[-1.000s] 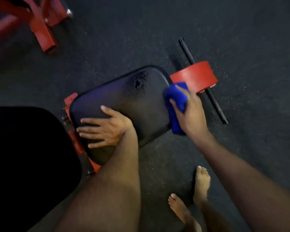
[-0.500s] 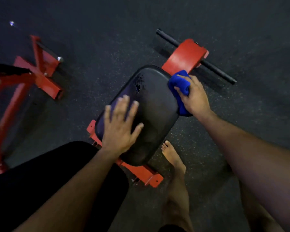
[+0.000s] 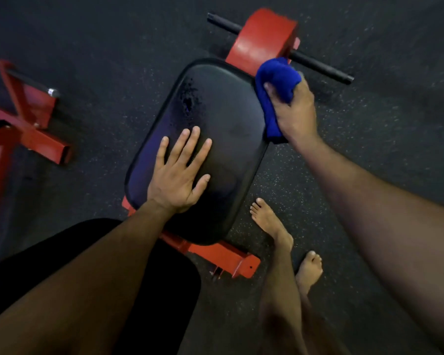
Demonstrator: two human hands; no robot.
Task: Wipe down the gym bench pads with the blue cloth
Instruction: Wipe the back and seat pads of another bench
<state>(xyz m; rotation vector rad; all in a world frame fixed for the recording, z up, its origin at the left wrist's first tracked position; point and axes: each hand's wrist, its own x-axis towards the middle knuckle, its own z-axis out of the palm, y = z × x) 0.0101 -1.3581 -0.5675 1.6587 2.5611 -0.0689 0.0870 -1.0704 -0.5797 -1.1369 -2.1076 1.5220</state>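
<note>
A black bench pad (image 3: pixel 223 119) lies in the middle of the head view on a red frame (image 3: pixel 223 254). My left hand (image 3: pixel 177 175) rests flat on the pad's near half with the fingers spread. At the pad's far right edge my right hand (image 3: pixel 295 111) grips the bunched blue cloth (image 3: pixel 277 80) and holds it against the pad's rim. A worn, cracked patch (image 3: pixel 189 98) shows near the pad's far left corner.
A second black pad (image 3: pixel 139 290) fills the lower left under my left arm. A red upright with a black crossbar (image 3: pixel 318 66) stands beyond the pad. Another red frame (image 3: pixel 28 129) lies at the left. My bare feet (image 3: pixel 269 221) stand right of the bench on dark speckled floor.
The view has swung round the bench. My left hand turned on the pad so its fingers point away from me. My right hand stays at the pad's far right edge with the cloth.
</note>
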